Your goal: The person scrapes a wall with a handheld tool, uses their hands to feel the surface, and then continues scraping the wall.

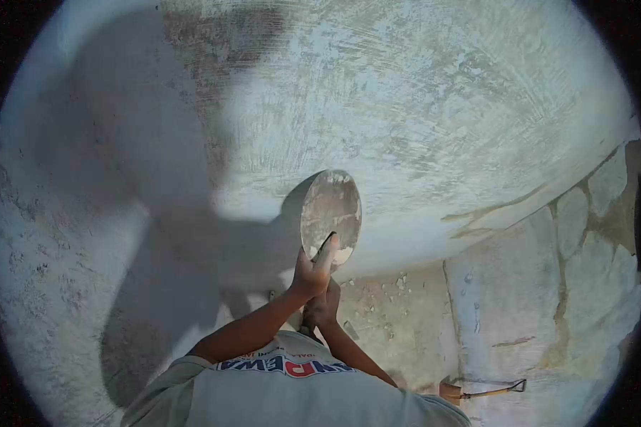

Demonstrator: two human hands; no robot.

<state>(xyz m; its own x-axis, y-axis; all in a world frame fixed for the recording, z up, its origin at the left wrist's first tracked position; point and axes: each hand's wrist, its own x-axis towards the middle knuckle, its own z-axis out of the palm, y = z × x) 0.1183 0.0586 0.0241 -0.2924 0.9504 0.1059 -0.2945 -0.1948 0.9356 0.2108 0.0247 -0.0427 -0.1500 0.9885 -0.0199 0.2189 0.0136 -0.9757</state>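
Note:
My left hand (316,274) grips the lower edge of a shallow oval-looking dish (330,206), its thumb pressed on the inner face. The dish is tilted up in front of the wall, grey inside with pale smears near the top and bottom. A narrow dark mark or object beside the thumb is too small to name. Just below, close to the left wrist, my right hand (323,306) is closed. Something dark shows under it, but what it holds is hidden. Both hands are near the foot of the plastered wall (406,107).
Crumbs of plaster (399,285) lie on the floor below the wall. At lower right is a shovel (484,393) with a yellowish shaft. Flat stone slabs (584,235) with brown joints line the right side. My shadow (164,270) falls across the wall at left.

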